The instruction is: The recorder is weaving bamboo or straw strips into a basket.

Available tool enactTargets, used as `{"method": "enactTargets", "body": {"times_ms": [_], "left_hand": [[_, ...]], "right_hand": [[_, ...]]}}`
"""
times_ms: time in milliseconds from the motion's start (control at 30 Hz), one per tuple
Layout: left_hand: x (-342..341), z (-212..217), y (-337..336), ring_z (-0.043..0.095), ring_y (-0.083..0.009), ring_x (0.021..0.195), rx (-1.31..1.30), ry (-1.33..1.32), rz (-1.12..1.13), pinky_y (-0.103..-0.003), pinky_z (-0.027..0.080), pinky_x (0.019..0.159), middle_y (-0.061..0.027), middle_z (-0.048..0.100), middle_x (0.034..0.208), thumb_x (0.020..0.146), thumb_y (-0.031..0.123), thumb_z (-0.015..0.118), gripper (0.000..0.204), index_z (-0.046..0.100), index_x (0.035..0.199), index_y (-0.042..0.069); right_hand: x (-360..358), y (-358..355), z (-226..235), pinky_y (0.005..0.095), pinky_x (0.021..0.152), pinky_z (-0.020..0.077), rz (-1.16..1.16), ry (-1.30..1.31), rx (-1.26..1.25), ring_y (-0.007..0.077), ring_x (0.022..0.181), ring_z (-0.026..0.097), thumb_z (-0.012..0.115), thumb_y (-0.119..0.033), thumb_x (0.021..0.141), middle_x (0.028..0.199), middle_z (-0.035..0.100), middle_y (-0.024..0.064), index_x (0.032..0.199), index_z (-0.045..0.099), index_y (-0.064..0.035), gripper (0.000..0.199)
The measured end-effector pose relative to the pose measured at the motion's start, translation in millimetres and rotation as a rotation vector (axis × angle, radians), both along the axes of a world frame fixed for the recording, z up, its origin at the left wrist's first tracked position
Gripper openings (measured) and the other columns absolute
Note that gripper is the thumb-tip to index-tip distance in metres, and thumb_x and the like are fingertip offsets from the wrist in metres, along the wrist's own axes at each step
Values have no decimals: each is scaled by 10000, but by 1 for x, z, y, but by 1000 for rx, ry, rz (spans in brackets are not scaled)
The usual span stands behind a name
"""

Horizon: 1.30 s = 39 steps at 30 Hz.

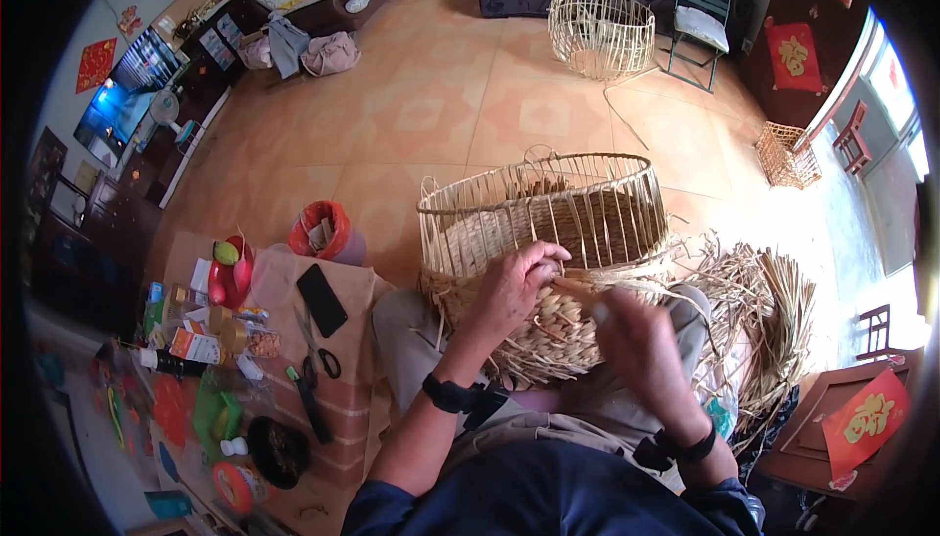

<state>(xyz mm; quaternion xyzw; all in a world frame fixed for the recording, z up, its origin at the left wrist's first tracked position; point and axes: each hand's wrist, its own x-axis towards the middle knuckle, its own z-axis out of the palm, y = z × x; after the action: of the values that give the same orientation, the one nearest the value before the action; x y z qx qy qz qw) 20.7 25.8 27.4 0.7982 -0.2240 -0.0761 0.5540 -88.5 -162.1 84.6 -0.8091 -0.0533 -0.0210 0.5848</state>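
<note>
A half-woven basket [578,218] of pale plant fibre rests across my lap, its bare upright stakes and hooped rim facing away from me. Braided weave covers its near wall. My left hand [517,286] is closed at that wall, thumb and fingers pinching the weave by the stakes. Just to the right, my right hand [641,340] is curled in a fist and blurred by motion. A tan piece shows between the two hands, but I cannot tell whether it is a strand or a finger. What the right fist grips is hidden.
Loose dried strands [764,311] heap at my right. On the cloth-covered table [343,360] to my left lie a phone [322,299], scissors [321,350] and several jars. A red-lined bin [326,233] stands beyond it. Farther off are an open basket frame [600,37] and a folding chair [699,32].
</note>
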Motion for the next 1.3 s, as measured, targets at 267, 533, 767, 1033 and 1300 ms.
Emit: {"method": "enactTargets", "body": {"times_ms": [267, 533, 767, 1033, 1300], "left_hand": [[-15, -4, -2, 698, -282, 871, 118, -228, 61, -367, 548, 775, -121, 669, 920, 961, 135, 698, 182, 664, 1103, 27], [-16, -10, -10, 722, -322, 864, 71, -213, 178, -394, 562, 742, -139, 708, 942, 932, 132, 741, 184, 674, 1080, 43], [-29, -28, -29, 690, -376, 886, 266, -408, 221, -465, 543, 771, -180, 694, 946, 918, 224, 737, 540, 510, 1375, 46], [-47, -17, -52, 543, -180, 907, 1003, -733, 314, -370, 421, 820, -46, 547, 941, 842, 626, 669, 984, 414, 1498, -61], [-44, -40, -55, 555, -238, 962, 909, -722, 329, -420, 424, 869, -85, 568, 995, 865, 507, 696, 676, 560, 1302, 10]], "right_hand": [[45, -52, 22, 293, 464, 509, 216, 226, 835, 227, 517, 627, 376, -341, 1121, 709, 634, 93, 1196, 584, 21, 424], [50, -14, -28, 277, 631, 528, -5, 197, 47, 128, 766, 683, 729, -94, 957, 924, 709, 74, 1186, 614, 37, 288], [100, -20, -41, 232, 475, 380, -150, 69, 495, 37, 554, 496, 679, -187, 999, 718, 606, -42, 924, 662, -94, 121], [137, -21, -46, 302, 530, 457, 27, -91, 59, 153, 577, 596, 672, -195, 972, 704, 662, 47, 922, 683, -53, 151], [102, 3, -25, 474, 617, 498, 12, -513, -736, 404, 710, 655, 618, -31, 826, 775, 626, 198, 935, 689, -5, 133]]}}
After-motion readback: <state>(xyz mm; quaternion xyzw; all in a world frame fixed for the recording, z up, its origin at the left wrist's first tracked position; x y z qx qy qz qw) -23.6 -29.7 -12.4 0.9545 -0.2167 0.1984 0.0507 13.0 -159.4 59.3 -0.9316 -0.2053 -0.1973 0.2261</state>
